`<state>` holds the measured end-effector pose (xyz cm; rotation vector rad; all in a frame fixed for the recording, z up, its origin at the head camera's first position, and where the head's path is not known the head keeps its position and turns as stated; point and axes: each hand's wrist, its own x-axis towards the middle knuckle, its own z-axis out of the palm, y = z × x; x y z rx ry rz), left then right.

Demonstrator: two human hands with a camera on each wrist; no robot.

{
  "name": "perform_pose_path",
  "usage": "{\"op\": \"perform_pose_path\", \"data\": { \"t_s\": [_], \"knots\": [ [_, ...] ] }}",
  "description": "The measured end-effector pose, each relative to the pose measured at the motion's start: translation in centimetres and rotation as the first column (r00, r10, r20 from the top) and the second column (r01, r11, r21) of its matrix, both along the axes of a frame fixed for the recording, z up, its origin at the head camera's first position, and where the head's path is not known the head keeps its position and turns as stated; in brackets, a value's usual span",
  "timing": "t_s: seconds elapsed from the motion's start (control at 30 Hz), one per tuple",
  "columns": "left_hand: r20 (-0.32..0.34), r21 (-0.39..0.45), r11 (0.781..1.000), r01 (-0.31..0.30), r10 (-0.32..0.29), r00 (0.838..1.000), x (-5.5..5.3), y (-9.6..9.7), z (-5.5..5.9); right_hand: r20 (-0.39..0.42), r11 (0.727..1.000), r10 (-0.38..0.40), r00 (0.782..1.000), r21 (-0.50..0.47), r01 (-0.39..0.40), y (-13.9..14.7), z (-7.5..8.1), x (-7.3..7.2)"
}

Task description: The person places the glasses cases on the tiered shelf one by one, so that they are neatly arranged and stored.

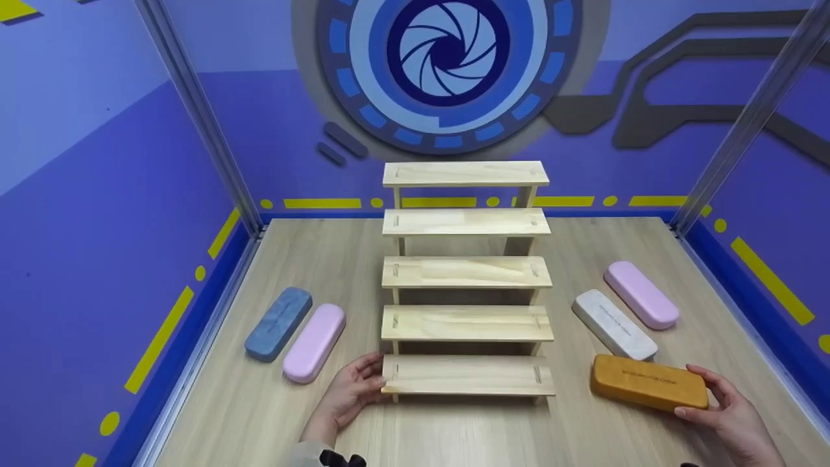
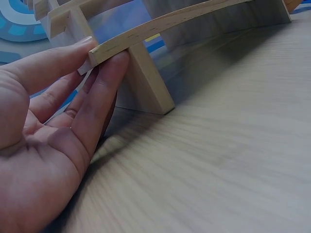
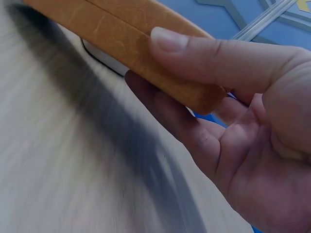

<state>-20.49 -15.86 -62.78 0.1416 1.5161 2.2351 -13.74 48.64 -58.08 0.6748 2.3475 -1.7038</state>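
A stepped wooden display rack with several board tiers stands in the middle of the table. My left hand pinches the left end of its lowest board, thumb on top and fingers beneath. At the right, my right hand grips the near end of a mustard-brown glasses case. In the right wrist view the thumb presses the side of the case and the fingers curl underneath, with a shadow on the table below it. A white glasses case lies just behind the brown one.
Beyond the white case lies a pink glasses case. Left of the rack, a blue glasses case and another pink case lie side by side. Purple-blue printed panels with metal posts enclose the table.
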Motion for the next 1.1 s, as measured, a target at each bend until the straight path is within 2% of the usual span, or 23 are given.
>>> {"op": "perform_pose_path", "data": {
  "t_s": [0.1,0.23,0.33,0.5,0.63,0.77,0.87,1.0,1.1],
  "knots": [
    [0.004,-0.011,1.000,-0.005,0.005,1.000,0.0,0.0,0.1,-0.001,1.000,-0.022,1.000,-0.002,0.022,-0.1,0.2,0.0],
    [-0.002,-0.009,1.000,-0.004,0.004,1.000,0.0,0.0,0.1,-0.072,0.999,-0.026,0.997,-0.037,0.023,-0.4,0.6,0.5],
    [-0.004,-0.001,1.000,-0.002,0.002,1.000,0.1,0.0,0.0,-0.127,0.989,-0.049,0.991,-0.142,0.031,-0.6,1.1,0.7],
    [-0.008,0.001,1.000,-0.001,0.001,1.000,0.0,0.0,0.0,-0.194,0.950,-0.127,0.973,-0.305,0.063,-1.1,2.4,0.7],
    [0.002,0.001,1.000,-0.007,0.007,1.000,0.0,0.0,0.0,-0.313,0.914,-0.158,0.936,-0.404,0.019,-1.5,3.3,0.7],
    [0.005,-0.012,1.000,-0.017,0.017,1.000,0.1,0.0,0.0,-0.455,0.875,-0.160,0.876,-0.477,-0.088,-2.0,4.1,0.4],
    [-0.001,-0.023,1.000,-0.019,0.019,1.000,0.1,0.0,0.0,-0.531,0.858,-0.157,0.833,-0.491,-0.151,-2.3,4.8,-0.1],
    [-0.002,-0.020,1.000,-0.018,0.018,1.000,0.1,0.1,-0.1,-0.569,0.848,-0.165,0.805,-0.499,-0.178,-2.6,5.9,-0.9],
    [-0.002,-0.019,1.000,-0.018,0.018,1.000,0.0,0.2,0.0,-0.585,0.849,-0.172,0.793,-0.495,-0.182,-2.9,6.9,-1.7]
  ]
}}
